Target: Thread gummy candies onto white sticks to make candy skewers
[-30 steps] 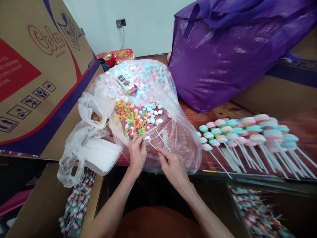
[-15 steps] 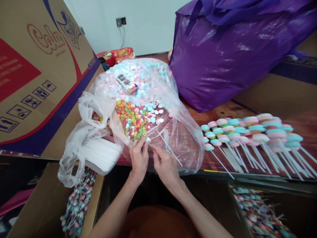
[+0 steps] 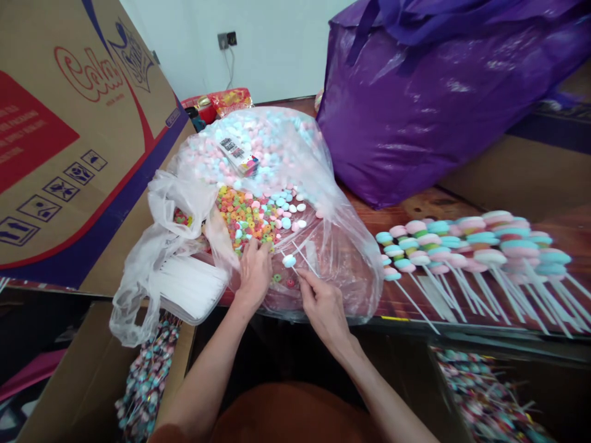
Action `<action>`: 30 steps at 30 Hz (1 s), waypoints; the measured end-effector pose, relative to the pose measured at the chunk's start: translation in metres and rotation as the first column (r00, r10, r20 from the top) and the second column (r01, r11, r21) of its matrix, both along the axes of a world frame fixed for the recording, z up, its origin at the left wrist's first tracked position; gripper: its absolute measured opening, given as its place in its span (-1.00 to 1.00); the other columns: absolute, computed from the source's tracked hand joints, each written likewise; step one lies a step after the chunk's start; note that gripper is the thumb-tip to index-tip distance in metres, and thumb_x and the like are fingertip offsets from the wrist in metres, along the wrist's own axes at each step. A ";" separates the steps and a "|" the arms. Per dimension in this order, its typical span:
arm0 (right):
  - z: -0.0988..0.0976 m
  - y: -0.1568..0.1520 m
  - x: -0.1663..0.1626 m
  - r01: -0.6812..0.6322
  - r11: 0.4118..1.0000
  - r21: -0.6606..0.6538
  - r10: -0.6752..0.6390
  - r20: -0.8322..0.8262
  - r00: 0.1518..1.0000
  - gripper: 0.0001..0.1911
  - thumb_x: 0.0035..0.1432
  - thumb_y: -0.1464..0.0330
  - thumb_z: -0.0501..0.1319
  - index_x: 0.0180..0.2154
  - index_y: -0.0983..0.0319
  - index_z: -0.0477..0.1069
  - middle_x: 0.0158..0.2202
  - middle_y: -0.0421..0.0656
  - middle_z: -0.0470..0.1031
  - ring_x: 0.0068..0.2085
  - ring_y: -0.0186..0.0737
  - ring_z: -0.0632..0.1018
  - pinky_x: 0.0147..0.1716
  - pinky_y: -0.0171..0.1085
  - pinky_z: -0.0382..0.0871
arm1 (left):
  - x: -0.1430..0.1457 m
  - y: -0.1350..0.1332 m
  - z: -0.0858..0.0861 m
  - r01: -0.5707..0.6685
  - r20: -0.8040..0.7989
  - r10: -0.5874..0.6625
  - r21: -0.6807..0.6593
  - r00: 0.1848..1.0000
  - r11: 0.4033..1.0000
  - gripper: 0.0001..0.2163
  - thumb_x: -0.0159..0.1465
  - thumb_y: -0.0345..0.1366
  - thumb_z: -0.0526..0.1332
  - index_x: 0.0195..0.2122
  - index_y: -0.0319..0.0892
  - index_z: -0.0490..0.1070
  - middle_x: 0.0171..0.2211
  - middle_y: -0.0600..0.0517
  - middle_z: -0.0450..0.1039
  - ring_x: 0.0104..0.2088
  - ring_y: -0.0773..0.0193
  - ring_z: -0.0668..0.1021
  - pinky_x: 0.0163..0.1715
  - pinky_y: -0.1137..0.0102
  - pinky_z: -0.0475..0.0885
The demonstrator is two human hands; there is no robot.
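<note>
My right hand (image 3: 323, 303) pinches a thin white stick, with a pale blue and white marshmallow (image 3: 289, 261) threaded near its far end. At the near edge of a pile of colourful gummy rings (image 3: 247, 215), my left hand (image 3: 255, 267) bends its fingers down together; what they grip, if anything, is hidden. A few loose rings (image 3: 277, 278) lie on the clear plastic between the hands. Another white stick (image 3: 305, 258) rests just beyond the marshmallow. Loose pink, blue and white marshmallows (image 3: 286, 223) are scattered beside the rings.
Behind the pile stands a big clear bag of marshmallows (image 3: 277, 141). To the left are a tub of white sticks (image 3: 189, 286) and a carton (image 3: 115, 154). Finished marshmallow skewers (image 3: 462, 246) lie on the right, below a purple bag (image 3: 415, 111). Open boxes of wrapped sweets (image 3: 150, 375) sit below.
My hands have moved apart. The left went forward to the gummy rings; the right drew slightly right with the stick, and the marshmallow on it now shows fully.
</note>
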State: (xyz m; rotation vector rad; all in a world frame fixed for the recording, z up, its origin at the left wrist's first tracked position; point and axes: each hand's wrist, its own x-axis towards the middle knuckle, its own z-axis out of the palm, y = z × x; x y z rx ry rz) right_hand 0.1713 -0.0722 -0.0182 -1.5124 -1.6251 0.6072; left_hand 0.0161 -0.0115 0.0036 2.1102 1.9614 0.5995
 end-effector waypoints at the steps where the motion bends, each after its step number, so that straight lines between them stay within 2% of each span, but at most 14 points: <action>1: 0.001 0.000 0.000 -0.004 1.000 0.001 0.004 -0.005 1.000 -0.66 0.27 0.40 0.05 -0.10 0.22 0.58 -0.23 -0.07 0.69 -0.25 -0.08 0.68 -0.22 -0.21 0.52 | 0.000 0.001 -0.001 0.001 -0.016 -0.001 -0.005 1.000 1.000 -0.80 0.31 -0.43 0.11 -0.20 -0.16 0.53 -0.18 -0.12 0.42 -0.16 0.11 0.49 -0.13 0.27 0.41; 7: 0.002 -0.001 -0.001 -0.010 1.000 -0.011 0.010 -0.016 1.000 -0.67 0.28 0.38 0.05 -0.11 0.21 0.57 -0.26 -0.10 0.69 -0.29 -0.11 0.68 -0.27 -0.24 0.51 | 0.002 0.005 -0.005 -0.038 0.023 0.037 0.053 0.999 0.998 -0.81 0.35 -0.39 0.08 -0.19 -0.17 0.49 -0.19 -0.09 0.41 -0.16 0.15 0.48 -0.11 0.31 0.38; 15: 0.000 -0.001 -0.002 -0.010 1.000 0.009 0.010 -0.005 1.000 -0.67 0.28 0.40 0.04 -0.11 0.21 0.57 -0.28 -0.09 0.68 -0.28 -0.11 0.68 -0.27 -0.25 0.50 | 0.008 0.005 -0.001 0.065 -0.139 -0.062 0.019 0.988 0.998 -0.80 0.36 -0.40 0.08 -0.13 -0.14 0.48 -0.13 -0.11 0.41 -0.02 0.07 0.42 -0.01 0.25 0.35; 23: 0.000 -0.002 -0.002 -0.010 1.000 0.011 0.010 -0.020 1.000 -0.67 0.30 0.39 0.03 -0.12 0.23 0.57 -0.28 -0.08 0.67 -0.30 -0.13 0.67 -0.29 -0.26 0.48 | 0.003 0.012 -0.005 0.018 -0.030 -0.018 0.023 0.999 1.000 -0.77 0.38 -0.36 0.05 -0.22 -0.14 0.52 -0.23 -0.06 0.43 -0.20 0.16 0.48 -0.18 0.34 0.36; 27: -0.002 -0.002 -0.002 0.001 1.000 0.021 -0.001 -0.014 1.000 -0.68 0.30 0.38 0.04 -0.13 0.23 0.57 -0.30 -0.09 0.67 -0.32 -0.13 0.66 -0.30 -0.26 0.48 | 0.002 0.013 -0.004 0.057 -0.065 -0.056 0.013 0.996 0.998 -0.76 0.37 -0.40 0.05 -0.18 -0.12 0.53 -0.23 -0.06 0.41 -0.17 0.15 0.47 -0.18 0.34 0.36; 30: -0.003 -0.002 -0.002 0.002 0.999 0.033 -0.002 -0.010 1.000 -0.69 0.30 0.38 0.05 -0.15 0.23 0.57 -0.30 -0.08 0.67 -0.32 -0.13 0.66 -0.32 -0.27 0.47 | 0.001 0.011 -0.002 0.105 -0.090 -0.106 -0.013 0.990 0.994 -0.78 0.36 -0.40 0.07 -0.24 -0.14 0.53 -0.22 -0.08 0.39 -0.17 0.15 0.46 -0.20 0.34 0.36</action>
